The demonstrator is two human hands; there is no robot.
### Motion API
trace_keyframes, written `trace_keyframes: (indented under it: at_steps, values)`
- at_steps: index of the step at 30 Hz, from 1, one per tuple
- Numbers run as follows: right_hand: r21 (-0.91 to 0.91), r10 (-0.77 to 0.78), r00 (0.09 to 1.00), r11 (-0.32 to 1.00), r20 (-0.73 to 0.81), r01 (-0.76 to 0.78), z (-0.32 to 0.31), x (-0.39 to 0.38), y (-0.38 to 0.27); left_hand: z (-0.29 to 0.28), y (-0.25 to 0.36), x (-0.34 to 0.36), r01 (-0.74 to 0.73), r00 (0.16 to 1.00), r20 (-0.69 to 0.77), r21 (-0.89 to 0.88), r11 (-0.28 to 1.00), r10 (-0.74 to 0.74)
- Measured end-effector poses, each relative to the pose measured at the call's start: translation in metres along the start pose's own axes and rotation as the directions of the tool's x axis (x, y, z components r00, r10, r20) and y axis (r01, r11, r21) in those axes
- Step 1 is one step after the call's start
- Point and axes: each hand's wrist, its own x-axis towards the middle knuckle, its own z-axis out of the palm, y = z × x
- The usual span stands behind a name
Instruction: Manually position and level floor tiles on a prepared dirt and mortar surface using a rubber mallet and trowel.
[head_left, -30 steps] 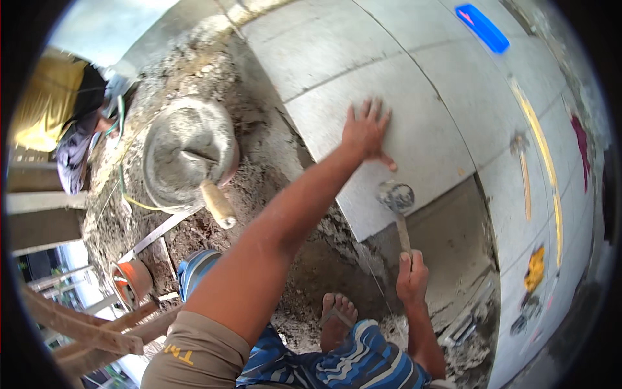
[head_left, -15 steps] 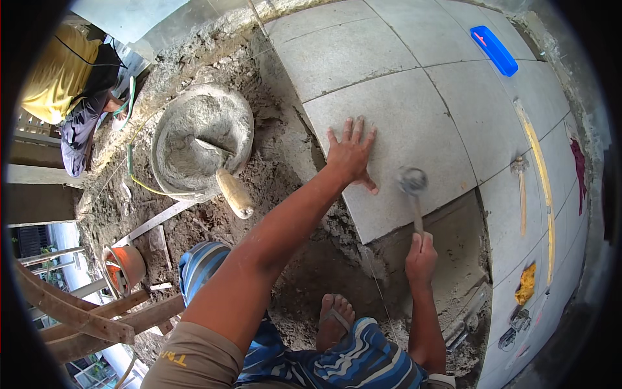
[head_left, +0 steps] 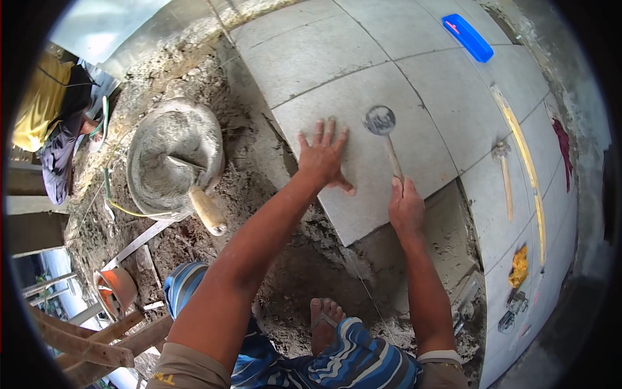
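My left hand (head_left: 322,157) lies flat with spread fingers on a large grey floor tile (head_left: 363,188), close to the tile's left edge. In my right hand (head_left: 407,206) is the wooden handle of a mallet (head_left: 380,120), whose round dark head is over the same tile, to the right of my left hand. Whether the head touches the tile I cannot tell. Left of my left arm stands a round basin (head_left: 139,159) of grey mortar, with a wooden-handled trowel (head_left: 208,212) resting in it and its handle over the rim.
Laid tiles (head_left: 447,97) stretch away to the right, carrying a blue tray (head_left: 468,39), a yellow level-like bar (head_left: 518,136), another mallet (head_left: 505,181) and a yellow-orange cloth (head_left: 519,266). An orange bucket (head_left: 116,292) and wooden beams (head_left: 84,340) are at lower left. Another person (head_left: 55,123) is at upper left.
The mallet head has moved farther up the tile, away from me, with my right hand. My left hand remains flat on the tile. The whole view has shifted a little.
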Motion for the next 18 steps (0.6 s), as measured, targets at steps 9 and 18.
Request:
trace_keyframes:
  at_steps: [9,18]
  values:
    - [0.062,0.044,0.999,0.997,0.032,-0.046,0.009,0.046,-0.005,-0.004,0.001,0.002,0.026,0.999,0.021,-0.005,1.0,-0.026]
    - [0.051,0.122,0.985,0.99,0.125,-0.129,0.01,0.079,-0.017,-0.003,0.001,0.002,0.023,1.0,0.021,-0.001,1.0,-0.023]
